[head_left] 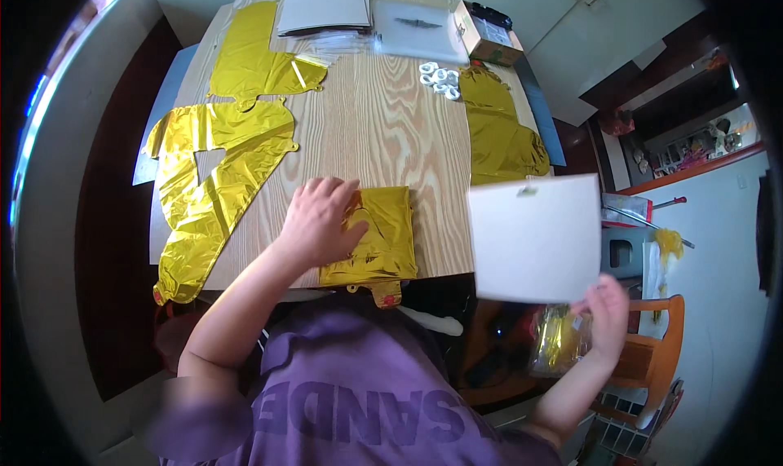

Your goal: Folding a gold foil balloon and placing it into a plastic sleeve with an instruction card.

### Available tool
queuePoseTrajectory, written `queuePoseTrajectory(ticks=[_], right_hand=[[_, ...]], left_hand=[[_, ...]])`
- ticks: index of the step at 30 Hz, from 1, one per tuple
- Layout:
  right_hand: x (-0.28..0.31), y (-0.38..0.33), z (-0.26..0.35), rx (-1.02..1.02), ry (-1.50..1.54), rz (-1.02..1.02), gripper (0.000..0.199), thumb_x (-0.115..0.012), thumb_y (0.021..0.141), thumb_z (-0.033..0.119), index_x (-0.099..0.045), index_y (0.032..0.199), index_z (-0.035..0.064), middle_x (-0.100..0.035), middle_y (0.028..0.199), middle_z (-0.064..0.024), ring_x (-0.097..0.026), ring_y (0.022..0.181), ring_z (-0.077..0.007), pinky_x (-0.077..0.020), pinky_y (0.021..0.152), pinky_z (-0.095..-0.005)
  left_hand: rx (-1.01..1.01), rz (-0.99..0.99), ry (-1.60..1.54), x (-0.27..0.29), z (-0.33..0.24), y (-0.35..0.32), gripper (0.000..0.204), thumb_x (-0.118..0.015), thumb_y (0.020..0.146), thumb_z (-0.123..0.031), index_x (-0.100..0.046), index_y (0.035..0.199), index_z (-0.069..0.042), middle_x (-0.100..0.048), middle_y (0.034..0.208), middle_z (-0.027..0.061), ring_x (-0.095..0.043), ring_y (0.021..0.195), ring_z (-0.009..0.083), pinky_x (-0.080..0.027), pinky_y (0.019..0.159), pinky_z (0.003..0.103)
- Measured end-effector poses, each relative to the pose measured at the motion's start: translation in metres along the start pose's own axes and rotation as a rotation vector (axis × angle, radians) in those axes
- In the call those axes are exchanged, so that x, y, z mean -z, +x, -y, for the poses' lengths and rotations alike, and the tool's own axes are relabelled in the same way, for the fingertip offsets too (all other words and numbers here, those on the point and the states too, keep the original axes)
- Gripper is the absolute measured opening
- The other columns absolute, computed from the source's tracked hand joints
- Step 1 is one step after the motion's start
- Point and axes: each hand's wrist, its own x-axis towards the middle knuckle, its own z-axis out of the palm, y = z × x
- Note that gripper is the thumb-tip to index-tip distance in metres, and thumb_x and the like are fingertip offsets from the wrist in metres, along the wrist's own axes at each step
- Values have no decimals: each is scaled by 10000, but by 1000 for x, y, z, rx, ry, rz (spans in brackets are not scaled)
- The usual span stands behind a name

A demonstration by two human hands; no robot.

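Note:
My left hand (318, 221) lies flat on a folded gold foil balloon (383, 238) at the near edge of the wooden table (383, 132), pressing it down with fingers spread. My right hand (608, 315) is raised off to the right of the table and pinches the lower corner of a white flat card or bag (534, 238), holding it up in the air.
Unfolded gold foil balloons lie at the left (212, 181), far left (261, 58) and right (502, 132). White rings (439, 79), a cardboard box (488, 38), clear bags (416, 27) and white sheets (325, 11) are at the far end. A wooden chair (652, 352) stands at my right.

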Motion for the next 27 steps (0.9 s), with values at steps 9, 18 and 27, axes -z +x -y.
queuePoseTrajectory(ticks=[9, 18, 27], right_hand=[[-133, 156, -19, 77, 216, 157, 146, -550, 1021, 91, -570, 1111, -22, -725, 1025, -137, -720, 808, -160, -579, 669, -261], [-208, 184, -16, 47, -388, 635, 245, -759, 835, 191, -653, 747, -11, -666, 674, -100, -612, 585, -147, -491, 555, -328], [-203, 170, 14, -182, -466, 902, 255, -746, 850, 212, -661, 732, 2, -674, 650, -110, -644, 595, -204, -522, 586, -358]], left_hand=[[19, 345, 150, 5, 16, 43, 492, -836, 715, -402, -660, 1094, -142, -630, 1125, 108, -551, 1179, 327, -412, 1029, 458], [60, 580, 291, 21, 6, 59, 501, -890, 623, -429, -759, 1006, -133, -695, 1075, 98, -623, 1124, 315, -485, 946, 490], [71, 564, -208, 38, 36, 98, 330, -829, 742, -216, -742, 1013, -50, -746, 920, 107, -713, 856, 250, -564, 781, 353]])
